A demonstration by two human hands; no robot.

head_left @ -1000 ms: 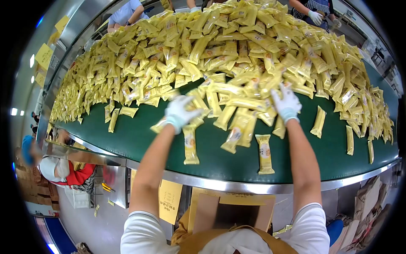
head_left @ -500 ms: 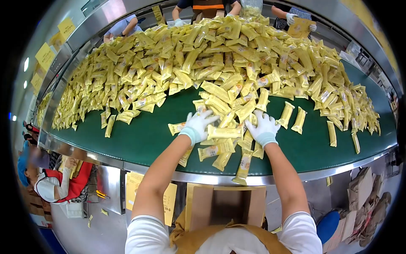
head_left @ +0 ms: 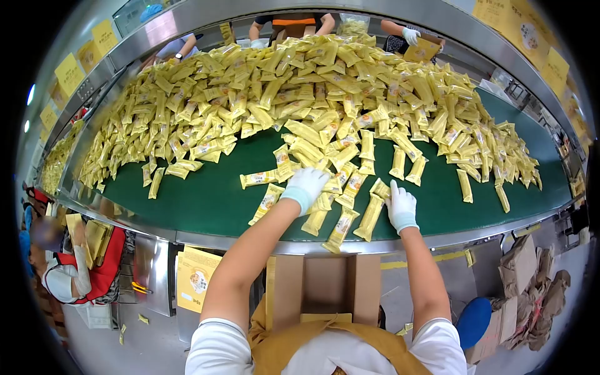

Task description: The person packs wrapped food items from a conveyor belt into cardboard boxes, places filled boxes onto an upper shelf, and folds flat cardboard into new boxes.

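My left hand [head_left: 307,187], in a white glove, lies over several yellow wrapped packets at the near edge of the pile. Its fingers reach to the right across them, and the packets beneath are partly hidden. My right hand [head_left: 400,206], also gloved, has its fingers stretched out at the right side of the loose group, touching or just beside a short-looking packet [head_left: 380,189]. Between my hands and the front rim lie a slanted packet [head_left: 369,217] and another packet [head_left: 341,230] that reaches the rim. A further packet [head_left: 267,204] lies left of my left hand.
A large heap of packets [head_left: 300,87] covers the back of the green belt [head_left: 206,206]. Below the metal rim [head_left: 206,240] stands an open carton [head_left: 287,287]. Other people work across the belt and at left. A blue stool [head_left: 475,322] and cardboard are at right.
My hands have drawn apart, my right hand shifting to the right of the packets. The packet lying crosswise between them is no longer seen there, and nearby packets have turned. The view has shifted slightly.
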